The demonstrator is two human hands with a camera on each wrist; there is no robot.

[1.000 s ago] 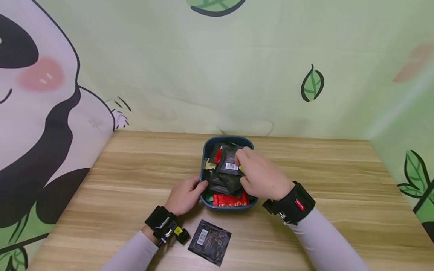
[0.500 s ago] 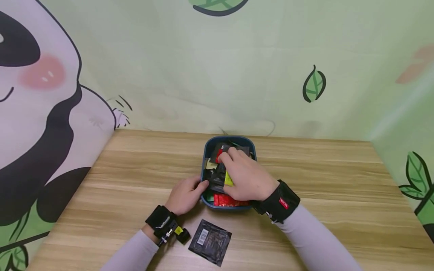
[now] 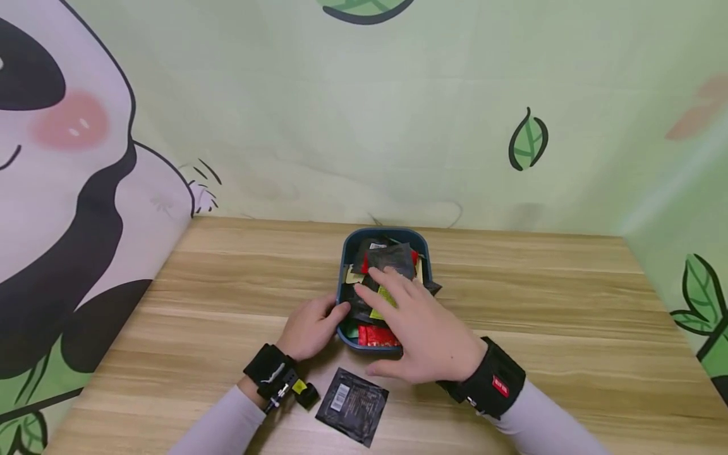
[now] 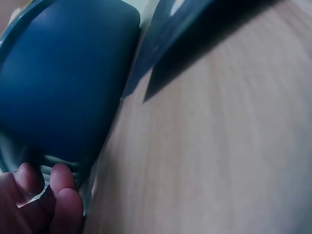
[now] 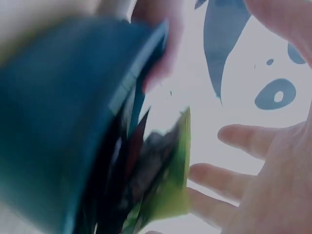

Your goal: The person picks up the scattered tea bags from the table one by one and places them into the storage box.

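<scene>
A dark blue plastic box [image 3: 343, 278] full of small sachets stands on the table. My left hand [image 3: 309, 325] grips its left side, thumb over the rim and fingers [image 4: 62, 178] against the outer wall. My right hand [image 3: 426, 322] hovers over the box's front right part, fingers spread and holding nothing. A yellow-green packet [image 3: 384, 303] lies on top of the pile, partly hidden under the right fingers. Beyond it is a black sachet [image 3: 392, 256]. Red packets [image 3: 375, 335] lie at the near end of the box.
In front of the box, a flat black sachet [image 3: 351, 407] with a white barcode label lies on the wooden table [image 3: 244, 272]. A black corner [image 3: 434, 287] of a sachet pokes over the box's right rim. A patterned green wall [image 3: 370, 126] closes off the back.
My right hand went from pinching a sachet above the box to spread fingers, moving left, then back toward me. The yellow-green packet now lies face up on the pile. My left hand stayed put.
</scene>
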